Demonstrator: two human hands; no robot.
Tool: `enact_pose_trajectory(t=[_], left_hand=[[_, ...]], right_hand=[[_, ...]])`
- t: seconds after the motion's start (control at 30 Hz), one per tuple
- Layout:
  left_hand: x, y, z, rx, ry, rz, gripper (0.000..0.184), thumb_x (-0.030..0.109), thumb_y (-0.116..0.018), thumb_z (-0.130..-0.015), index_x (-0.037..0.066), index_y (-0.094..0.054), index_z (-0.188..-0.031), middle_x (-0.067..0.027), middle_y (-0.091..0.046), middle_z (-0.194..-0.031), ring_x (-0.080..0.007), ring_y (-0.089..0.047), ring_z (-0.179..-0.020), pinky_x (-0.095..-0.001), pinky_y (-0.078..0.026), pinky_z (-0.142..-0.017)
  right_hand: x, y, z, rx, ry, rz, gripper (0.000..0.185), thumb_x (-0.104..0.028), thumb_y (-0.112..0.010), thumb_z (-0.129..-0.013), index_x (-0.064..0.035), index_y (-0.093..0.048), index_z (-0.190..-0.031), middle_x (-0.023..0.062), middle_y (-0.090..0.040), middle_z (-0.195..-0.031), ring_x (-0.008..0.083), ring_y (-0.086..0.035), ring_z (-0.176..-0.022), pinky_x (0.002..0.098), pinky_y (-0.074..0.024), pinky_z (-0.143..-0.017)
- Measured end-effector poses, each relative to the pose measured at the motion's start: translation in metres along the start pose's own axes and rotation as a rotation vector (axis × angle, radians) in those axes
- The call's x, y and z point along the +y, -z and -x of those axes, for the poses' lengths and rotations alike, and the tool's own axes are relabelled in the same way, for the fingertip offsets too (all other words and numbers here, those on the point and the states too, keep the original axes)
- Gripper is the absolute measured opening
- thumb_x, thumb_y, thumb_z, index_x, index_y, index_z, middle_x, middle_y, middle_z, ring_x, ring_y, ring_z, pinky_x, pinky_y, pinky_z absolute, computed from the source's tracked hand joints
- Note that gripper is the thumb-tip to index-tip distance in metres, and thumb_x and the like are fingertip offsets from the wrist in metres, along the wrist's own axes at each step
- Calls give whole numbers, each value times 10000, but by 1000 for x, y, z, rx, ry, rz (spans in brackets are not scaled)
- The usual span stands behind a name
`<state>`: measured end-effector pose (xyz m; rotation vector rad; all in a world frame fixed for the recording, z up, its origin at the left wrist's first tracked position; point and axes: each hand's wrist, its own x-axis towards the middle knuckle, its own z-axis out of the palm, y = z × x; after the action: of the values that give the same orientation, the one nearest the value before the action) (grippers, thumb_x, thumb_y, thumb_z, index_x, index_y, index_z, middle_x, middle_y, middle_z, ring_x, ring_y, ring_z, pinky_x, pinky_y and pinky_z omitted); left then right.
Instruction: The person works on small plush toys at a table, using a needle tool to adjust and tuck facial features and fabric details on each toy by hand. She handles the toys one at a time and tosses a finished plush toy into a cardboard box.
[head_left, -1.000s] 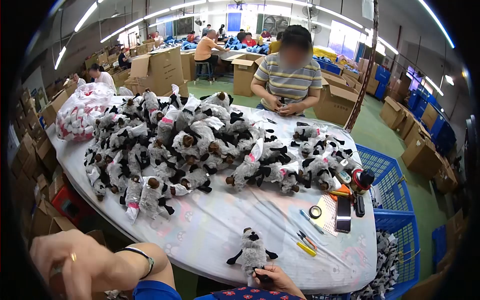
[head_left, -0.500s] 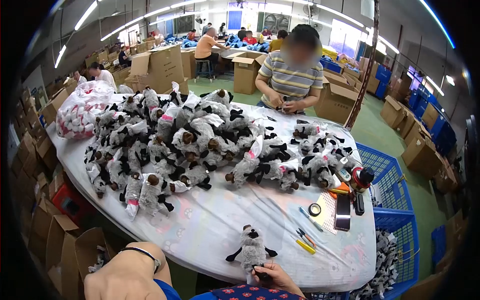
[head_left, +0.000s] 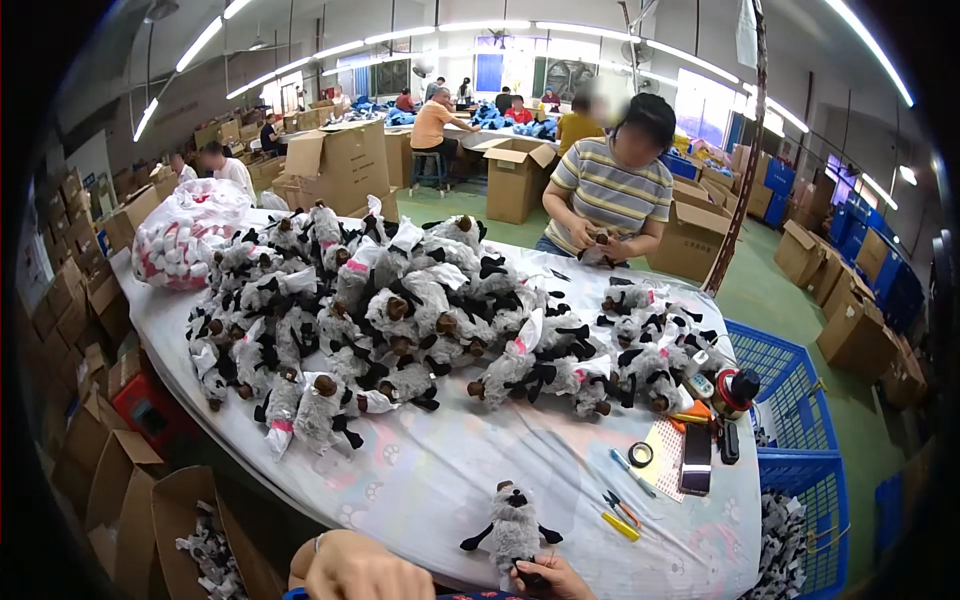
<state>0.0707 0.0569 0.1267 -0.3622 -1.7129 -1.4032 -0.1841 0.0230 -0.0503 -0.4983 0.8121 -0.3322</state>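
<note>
A grey plush toy [head_left: 514, 525] with black arms and a black nose lies at the table's near edge. My right hand [head_left: 555, 580] grips its lower end, thumb pressed on a dark part. At the bottom of the view, my left hand [head_left: 365, 570] is raised close to the camera, left of the toy and apart from it. Its fingers are curled under, and whatever they may hold is hidden. A yellow-handled tool [head_left: 620, 527] and small snips [head_left: 624, 510] lie to the right of the toy.
A large heap of similar plush toys [head_left: 400, 310] covers the table's far side. Black tape [head_left: 641, 455], a pen [head_left: 632, 472] and a phone [head_left: 696, 460] lie at right. Blue crates [head_left: 800, 470] adjoin the right edge. Across the table, a co-worker [head_left: 612, 190] handles a toy.
My left hand has moved from the lower left towards the toy. My right hand keeps its grip. The whole view has shifted slightly, and a toy now shows in the co-worker's hands.
</note>
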Motion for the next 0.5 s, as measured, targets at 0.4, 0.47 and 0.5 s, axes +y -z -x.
enact_pose_trajectory(t=[0.4,0.47,0.5], left_hand=[[-79,-27,-6,470,798,-52,183,179,-660,-856,-2,-637,-835,-32,-584,-729,-129,-420,-623,-273,-387,-580],[-85,-24,-9,446,756,-104,193,189,-673,-843,1,-632,-841,-30,-592,-748,-134,-448,-655,-276,-402,-604],[-86,-25,-9,433,744,-117,199,194,-680,-836,2,-629,-844,-28,-596,-757,-137,-462,-672,-278,-410,-616]], right_hand=[[-7,7,-4,76,91,284,193,-181,-611,-940,-23,-699,-1008,26,-675,-859,90,-583,-774,195,-439,-716],[-10,21,-9,-30,122,216,154,-147,-640,-934,-7,-698,-961,50,-681,-860,97,-590,-746,196,-454,-708],[-5,27,-8,-77,131,169,138,-130,-655,-931,0,-697,-938,61,-684,-861,101,-594,-732,197,-462,-703]])
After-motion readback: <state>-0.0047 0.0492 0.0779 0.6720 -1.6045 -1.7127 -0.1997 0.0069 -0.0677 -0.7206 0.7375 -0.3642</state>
